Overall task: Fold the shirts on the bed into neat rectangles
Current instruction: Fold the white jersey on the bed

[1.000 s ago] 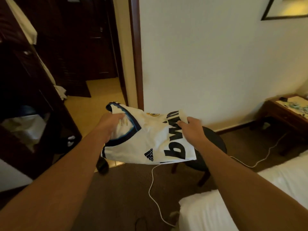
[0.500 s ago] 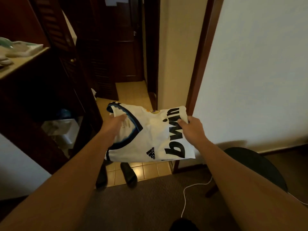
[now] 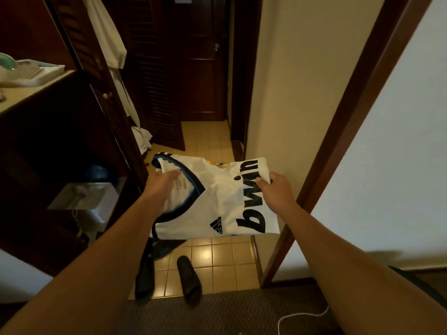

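Folded white football jersey [image 3: 217, 201] held up, left hand [image 3: 162, 189] gripping its collar side, right hand [image 3: 275, 192] pinching the other edge

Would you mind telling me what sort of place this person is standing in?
Probably a hotel room entryway: a louvred closet door with a white robe hanging on it, slippers on the tiled floor, and a dark exit door beyond.

The folded shirt [image 3: 217, 197] is white with dark navy collar trim and black lettering; the floor tiles [image 3: 212, 262] are yellowish-tan.
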`<move>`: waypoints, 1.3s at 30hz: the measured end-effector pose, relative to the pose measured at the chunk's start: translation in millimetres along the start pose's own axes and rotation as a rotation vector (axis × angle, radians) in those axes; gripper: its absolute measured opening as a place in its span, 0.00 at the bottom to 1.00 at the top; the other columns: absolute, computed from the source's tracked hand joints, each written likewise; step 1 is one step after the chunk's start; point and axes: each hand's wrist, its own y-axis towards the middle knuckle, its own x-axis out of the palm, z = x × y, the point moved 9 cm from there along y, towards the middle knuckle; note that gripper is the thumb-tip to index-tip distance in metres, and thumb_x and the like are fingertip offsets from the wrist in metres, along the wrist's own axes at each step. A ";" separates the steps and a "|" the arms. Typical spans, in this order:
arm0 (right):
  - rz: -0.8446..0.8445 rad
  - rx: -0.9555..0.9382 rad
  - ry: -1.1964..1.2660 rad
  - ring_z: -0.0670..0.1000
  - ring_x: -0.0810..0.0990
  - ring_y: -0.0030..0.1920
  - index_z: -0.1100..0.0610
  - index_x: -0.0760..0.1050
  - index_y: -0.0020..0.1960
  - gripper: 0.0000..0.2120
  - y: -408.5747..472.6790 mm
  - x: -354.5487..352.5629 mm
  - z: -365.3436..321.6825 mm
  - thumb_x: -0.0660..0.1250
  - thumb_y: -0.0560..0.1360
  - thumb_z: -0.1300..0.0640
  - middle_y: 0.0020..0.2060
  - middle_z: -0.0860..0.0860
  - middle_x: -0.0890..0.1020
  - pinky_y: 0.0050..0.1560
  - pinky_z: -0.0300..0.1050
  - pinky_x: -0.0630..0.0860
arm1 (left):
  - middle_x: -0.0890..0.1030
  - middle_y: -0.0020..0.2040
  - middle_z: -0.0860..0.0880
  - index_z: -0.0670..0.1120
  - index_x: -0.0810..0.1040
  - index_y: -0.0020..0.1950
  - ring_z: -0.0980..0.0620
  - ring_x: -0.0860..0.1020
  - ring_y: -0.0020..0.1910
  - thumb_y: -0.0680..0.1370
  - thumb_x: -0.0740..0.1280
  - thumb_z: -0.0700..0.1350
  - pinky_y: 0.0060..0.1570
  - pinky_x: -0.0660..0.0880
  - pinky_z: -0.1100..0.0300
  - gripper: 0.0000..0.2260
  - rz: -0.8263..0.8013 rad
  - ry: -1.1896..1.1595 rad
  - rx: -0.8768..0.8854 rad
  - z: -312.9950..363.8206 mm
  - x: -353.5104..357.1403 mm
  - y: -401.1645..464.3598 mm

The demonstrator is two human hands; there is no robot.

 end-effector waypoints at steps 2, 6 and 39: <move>-0.022 0.018 0.004 0.53 0.82 0.47 0.56 0.79 0.58 0.10 32.9 4.0 -0.4 0.64 0.82 0.52 0.48 0.53 0.83 0.51 0.50 0.79 | 0.79 0.51 0.45 0.45 0.75 0.58 0.45 0.77 0.51 0.80 0.70 0.46 0.55 0.73 0.49 0.09 0.019 0.003 -0.024 6.2 12.3 18.5; -0.077 0.094 0.113 0.55 0.83 0.46 0.55 0.79 0.57 0.09 91.1 17.9 -9.1 0.65 0.81 0.53 0.47 0.54 0.84 0.44 0.46 0.77 | 0.82 0.52 0.42 0.42 0.80 0.57 0.42 0.80 0.52 0.79 0.71 0.47 0.52 0.75 0.49 0.11 0.077 0.018 -0.061 22.1 20.9 56.5; -0.155 0.073 0.175 0.56 0.82 0.46 0.51 0.80 0.49 0.05 582.1 182.6 -165.2 0.68 0.74 0.57 0.45 0.53 0.83 0.51 0.52 0.81 | 0.75 0.64 0.44 0.44 0.71 0.74 0.42 0.73 0.56 0.78 0.70 0.42 0.51 0.73 0.43 0.24 0.257 -0.304 -0.159 197.1 124.7 520.8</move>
